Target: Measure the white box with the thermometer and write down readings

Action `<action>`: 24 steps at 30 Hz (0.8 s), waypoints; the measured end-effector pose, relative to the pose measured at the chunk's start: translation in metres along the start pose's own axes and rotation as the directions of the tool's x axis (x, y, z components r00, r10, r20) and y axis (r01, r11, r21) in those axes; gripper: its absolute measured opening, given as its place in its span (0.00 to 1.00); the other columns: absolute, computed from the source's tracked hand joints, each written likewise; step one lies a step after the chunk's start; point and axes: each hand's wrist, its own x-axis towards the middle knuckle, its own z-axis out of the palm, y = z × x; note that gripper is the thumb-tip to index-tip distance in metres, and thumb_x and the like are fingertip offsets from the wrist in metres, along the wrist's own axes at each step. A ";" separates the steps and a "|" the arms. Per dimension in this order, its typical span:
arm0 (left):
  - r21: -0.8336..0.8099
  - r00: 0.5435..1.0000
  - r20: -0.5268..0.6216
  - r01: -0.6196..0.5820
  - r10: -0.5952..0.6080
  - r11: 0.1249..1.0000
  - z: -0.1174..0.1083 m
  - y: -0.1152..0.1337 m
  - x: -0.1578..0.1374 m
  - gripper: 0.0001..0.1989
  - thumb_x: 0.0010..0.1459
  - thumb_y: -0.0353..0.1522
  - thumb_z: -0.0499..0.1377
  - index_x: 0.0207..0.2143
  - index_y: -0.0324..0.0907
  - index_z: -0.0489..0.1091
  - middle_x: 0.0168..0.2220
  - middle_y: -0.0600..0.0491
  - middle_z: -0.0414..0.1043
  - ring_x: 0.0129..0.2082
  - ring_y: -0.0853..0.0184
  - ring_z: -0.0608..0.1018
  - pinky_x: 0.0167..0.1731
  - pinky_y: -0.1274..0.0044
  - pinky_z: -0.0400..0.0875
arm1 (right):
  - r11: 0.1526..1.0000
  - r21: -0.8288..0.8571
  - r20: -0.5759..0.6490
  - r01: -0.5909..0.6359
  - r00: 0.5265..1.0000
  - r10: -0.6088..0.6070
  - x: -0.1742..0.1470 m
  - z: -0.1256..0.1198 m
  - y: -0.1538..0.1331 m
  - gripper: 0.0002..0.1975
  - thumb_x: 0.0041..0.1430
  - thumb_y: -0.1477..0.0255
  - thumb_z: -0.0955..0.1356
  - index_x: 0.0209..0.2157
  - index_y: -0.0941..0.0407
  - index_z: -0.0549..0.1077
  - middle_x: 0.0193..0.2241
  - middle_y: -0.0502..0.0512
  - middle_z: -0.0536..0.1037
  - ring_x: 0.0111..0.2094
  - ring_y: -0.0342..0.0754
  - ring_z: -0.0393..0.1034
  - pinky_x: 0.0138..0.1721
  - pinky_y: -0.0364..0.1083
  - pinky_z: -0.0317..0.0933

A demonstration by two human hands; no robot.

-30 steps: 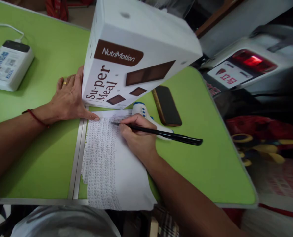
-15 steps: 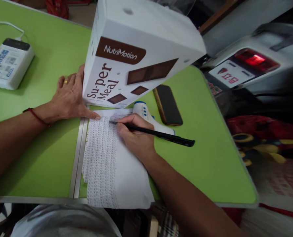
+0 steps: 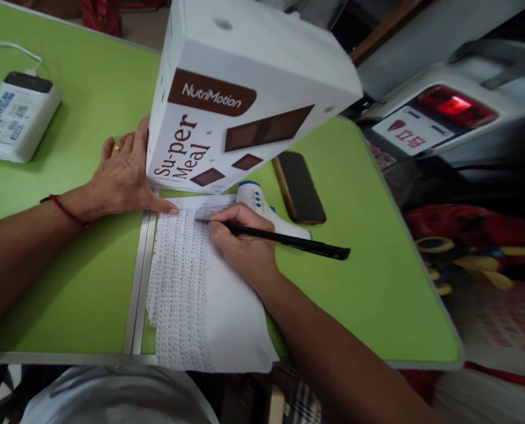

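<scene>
In my right hand [image 3: 247, 244] is a black pen [image 3: 289, 240], pinched near its tip. The tip points at the paper sheets [image 3: 235, 318], whose left part is covered with rows of small handwriting; the right part is blank. My left hand [image 3: 125, 171] lies flat with fingers apart, the thumb on the top left of the sheets and the other fingers against the left side of a white NutriMotion box [image 3: 215, 70]. Just beyond my right hand, partly hidden by it, rests a white and blue infrared thermometer [image 3: 256, 197].
A dark phone [image 3: 300, 188] lies right of the thermometer on the green folding table [image 3: 368, 282]. At the far left stands a white device [image 3: 17, 118] with a cable. Beyond the table's right edge is a white machine [image 3: 443, 112] with a red light.
Both hands keep nearly the same places, with the pen still at the same part of the sheets. The whole view has shifted very slightly.
</scene>
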 end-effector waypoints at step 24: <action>-0.011 1.000 0.000 -0.001 0.001 1.000 0.000 -0.002 0.002 0.74 0.27 0.80 0.50 0.67 0.40 0.52 0.66 0.36 0.58 0.65 0.33 0.62 0.66 0.48 0.47 | 1.000 0.025 -0.073 0.007 0.997 -0.005 0.000 0.002 0.001 0.03 0.47 0.71 0.66 0.22 0.52 0.69 0.17 0.44 0.69 0.21 0.43 0.61 0.24 0.45 0.58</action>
